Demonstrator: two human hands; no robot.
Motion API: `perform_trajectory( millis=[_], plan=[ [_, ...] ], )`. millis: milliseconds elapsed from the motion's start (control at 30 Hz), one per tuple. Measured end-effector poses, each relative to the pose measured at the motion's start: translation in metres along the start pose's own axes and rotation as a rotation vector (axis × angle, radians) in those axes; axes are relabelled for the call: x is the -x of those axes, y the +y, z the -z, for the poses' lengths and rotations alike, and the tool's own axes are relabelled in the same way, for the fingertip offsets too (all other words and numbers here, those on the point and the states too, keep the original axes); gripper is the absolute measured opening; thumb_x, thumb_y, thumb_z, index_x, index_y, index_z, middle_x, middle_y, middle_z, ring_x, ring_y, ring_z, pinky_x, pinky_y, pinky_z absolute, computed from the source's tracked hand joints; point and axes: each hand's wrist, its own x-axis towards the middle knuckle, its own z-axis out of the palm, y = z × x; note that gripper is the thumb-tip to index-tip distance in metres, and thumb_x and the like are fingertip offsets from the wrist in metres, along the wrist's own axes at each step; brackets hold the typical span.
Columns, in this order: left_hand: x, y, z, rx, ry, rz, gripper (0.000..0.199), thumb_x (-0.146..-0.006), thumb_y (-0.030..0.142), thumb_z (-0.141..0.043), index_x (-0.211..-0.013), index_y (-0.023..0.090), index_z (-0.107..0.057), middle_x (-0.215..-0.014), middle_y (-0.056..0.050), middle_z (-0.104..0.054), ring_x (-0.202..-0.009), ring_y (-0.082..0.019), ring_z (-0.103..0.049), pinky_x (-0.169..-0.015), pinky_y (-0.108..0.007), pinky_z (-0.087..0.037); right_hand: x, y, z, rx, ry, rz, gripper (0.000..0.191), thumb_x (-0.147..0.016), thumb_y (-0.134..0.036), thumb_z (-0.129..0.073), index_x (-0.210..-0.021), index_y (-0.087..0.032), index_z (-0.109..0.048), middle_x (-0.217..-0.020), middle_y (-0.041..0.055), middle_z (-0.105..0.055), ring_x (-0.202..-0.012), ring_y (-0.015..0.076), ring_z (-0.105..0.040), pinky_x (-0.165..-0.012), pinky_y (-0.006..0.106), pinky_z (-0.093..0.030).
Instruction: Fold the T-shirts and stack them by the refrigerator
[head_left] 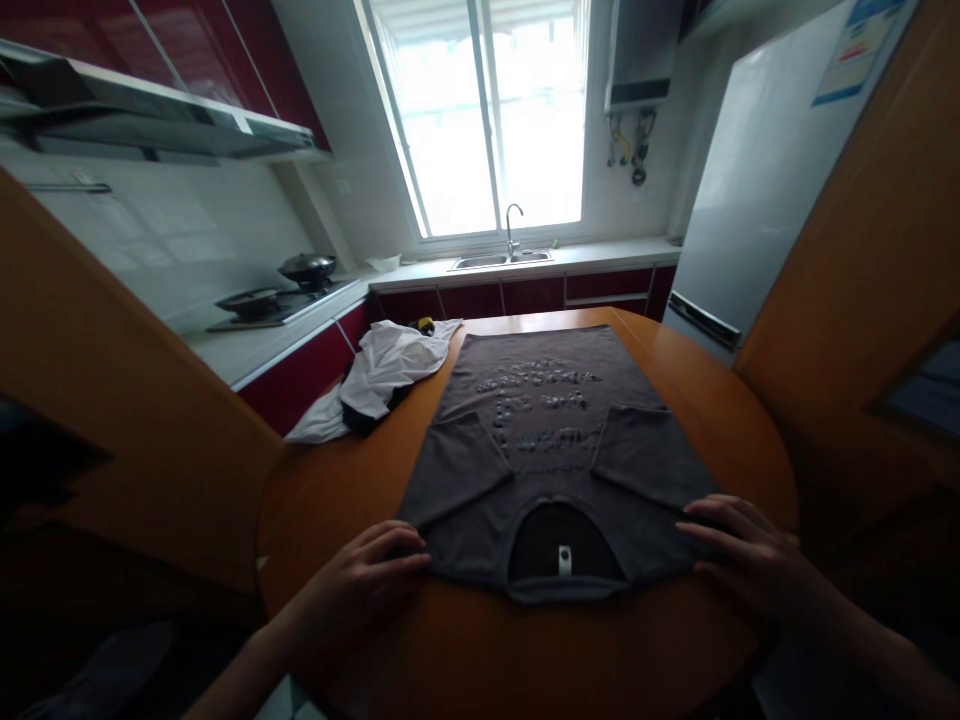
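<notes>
A dark grey T-shirt (pixel 555 400) lies spread flat on the round wooden table (pixel 337 510), its neck opening toward me. Both sleeves are turned inward over the body, and raised lettering shows between them. Inside the collar is a small white label (pixel 565 560). My left hand (pixel 379 562) is closed at the near left shoulder corner, fingertips and thumb on the cloth edge. At the near right shoulder, my right hand (pixel 742 545) holds the edge, its fingers on top of the fabric and the thumb low at the border.
A heap of white and black clothing (pixel 390 370) lies at the table's far left, with a small yellow-and-black item (pixel 426 326) by it. Beyond are a stove with pans (pixel 307 268), a sink (pixel 484 261) beneath the window, and a fridge (pixel 757 170) on the right.
</notes>
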Motion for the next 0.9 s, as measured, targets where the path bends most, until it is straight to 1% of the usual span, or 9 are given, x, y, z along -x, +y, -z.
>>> perform_trajectory(
  millis=[100,233,333,400,500,567,667,767,900],
  plan=[
    [0.005,0.002,0.005,-0.025,-0.023,-0.020,0.036,-0.098,0.011,-0.053,-0.127,0.028,-0.066,-0.118,-0.009,-0.068,-0.112,-0.021,-0.064,-0.095,-0.032,-0.057,0.004,0.003,0.004,0.035,0.018,0.034,0.029,-0.090,-0.028,-0.069,-0.118,-0.032,-0.072,-0.115,0.0069,-0.071,-0.107,0.0257,-0.066,-0.091,0.041,-0.055],
    [0.003,0.005,0.010,-0.067,-0.042,-0.036,0.036,-0.097,0.006,-0.048,-0.123,0.023,-0.066,-0.120,-0.010,-0.068,-0.114,-0.021,-0.063,-0.100,-0.034,-0.056,0.003,0.003,0.013,0.070,-0.028,0.090,0.022,-0.092,-0.026,-0.066,-0.113,-0.030,-0.072,-0.112,0.0063,-0.072,-0.105,0.0243,-0.066,-0.091,0.039,-0.055],
    [0.003,0.004,0.010,-0.100,-0.045,-0.035,0.038,-0.096,0.005,-0.048,-0.124,0.024,-0.066,-0.120,-0.009,-0.068,-0.115,-0.021,-0.063,-0.102,-0.035,-0.055,0.000,0.001,0.020,0.058,-0.057,0.126,0.020,-0.094,-0.024,-0.063,-0.111,-0.029,-0.072,-0.110,0.0056,-0.073,-0.104,0.0229,-0.067,-0.090,0.037,-0.055],
    [0.005,0.001,0.007,-0.117,-0.060,-0.019,0.041,-0.096,0.007,-0.049,-0.129,0.025,-0.065,-0.121,-0.009,-0.068,-0.116,-0.022,-0.063,-0.102,-0.036,-0.055,-0.002,-0.001,0.023,0.044,-0.067,0.134,0.019,-0.095,-0.021,-0.060,-0.107,-0.029,-0.073,-0.108,0.0049,-0.073,-0.103,0.0222,-0.067,-0.090,0.037,-0.055],
    [0.008,-0.004,0.003,-0.122,-0.079,-0.023,0.043,-0.098,0.010,-0.050,-0.135,0.026,-0.061,-0.120,-0.009,-0.069,-0.117,-0.023,-0.062,-0.100,-0.037,-0.057,-0.004,-0.002,0.024,0.028,-0.091,0.150,0.020,-0.095,-0.018,-0.059,-0.104,-0.028,-0.073,-0.107,0.0041,-0.073,-0.102,0.0217,-0.067,-0.089,0.036,-0.055],
    [0.009,-0.007,0.000,-0.128,-0.063,-0.034,0.041,-0.098,0.010,-0.050,-0.134,0.026,-0.062,-0.120,-0.009,-0.068,-0.119,-0.023,-0.061,-0.101,-0.037,-0.057,-0.004,-0.002,0.022,0.033,-0.084,0.155,0.019,-0.095,-0.017,-0.058,-0.103,-0.028,-0.072,-0.108,0.0044,-0.073,-0.103,0.0219,-0.067,-0.088,0.036,-0.055],
    [0.007,-0.008,-0.001,-0.162,-0.019,-0.013,0.039,-0.098,0.009,-0.050,-0.130,0.027,-0.064,-0.122,-0.008,-0.066,-0.121,-0.022,-0.060,-0.103,-0.036,-0.055,-0.004,-0.002,0.020,0.052,-0.036,0.119,0.019,-0.096,-0.017,-0.057,-0.101,-0.027,-0.072,-0.118,0.0064,-0.071,-0.108,0.0237,-0.066,-0.091,0.039,-0.055],
    [0.002,-0.007,0.001,-0.157,-0.012,0.001,0.037,-0.098,0.010,-0.050,-0.126,0.027,-0.066,-0.122,-0.007,-0.066,-0.120,-0.021,-0.061,-0.103,-0.035,-0.055,-0.005,-0.003,0.020,0.036,-0.009,0.063,0.020,-0.096,-0.018,-0.055,-0.102,-0.028,-0.071,-0.127,0.0069,-0.068,-0.115,0.0251,-0.064,-0.096,0.041,-0.054],
    [-0.005,-0.009,0.003,-0.020,0.019,0.010,0.032,-0.099,0.010,-0.048,-0.121,0.024,-0.066,-0.114,-0.008,-0.069,-0.110,-0.019,-0.065,-0.095,-0.031,-0.058,-0.011,-0.003,0.020,-0.027,0.017,0.021,0.023,-0.097,-0.018,-0.051,-0.105,-0.028,-0.070,-0.123,0.0065,-0.070,-0.111,0.0230,-0.067,-0.095,0.038,-0.055]
  ],
)
